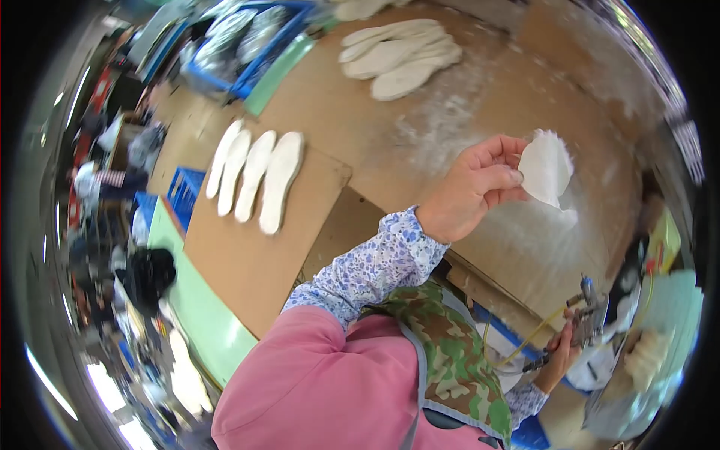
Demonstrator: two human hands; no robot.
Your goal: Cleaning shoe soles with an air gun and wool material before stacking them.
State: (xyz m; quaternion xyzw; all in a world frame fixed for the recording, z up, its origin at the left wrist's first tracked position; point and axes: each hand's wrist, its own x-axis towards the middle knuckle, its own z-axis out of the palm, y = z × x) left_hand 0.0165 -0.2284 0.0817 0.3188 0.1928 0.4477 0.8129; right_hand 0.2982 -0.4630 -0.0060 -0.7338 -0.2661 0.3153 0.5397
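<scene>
My left hand (472,184) is raised over the right part of the table, thumb and fingers pinching the edge of a white fuzzy-edged insole (545,166). The insole is tilted, so its full outline does not show. Lower right, my right hand (559,358) grips a metal spray gun (589,319) with a yellow hose (536,330) running from it. Several cream insoles (281,184) lie side by side in a slanted row at left. Farther back, more insoles (405,56) rest in an overlapping pile.
Brown cardboard (217,274) covers the table, dusted with white residue near the pile. A green surface edge (199,315) runs along the left. One blue crate (251,56) holds plastic-wrapped items at back left. Plastic sheeting (637,405) hangs at lower right. Another person (112,180) is far left.
</scene>
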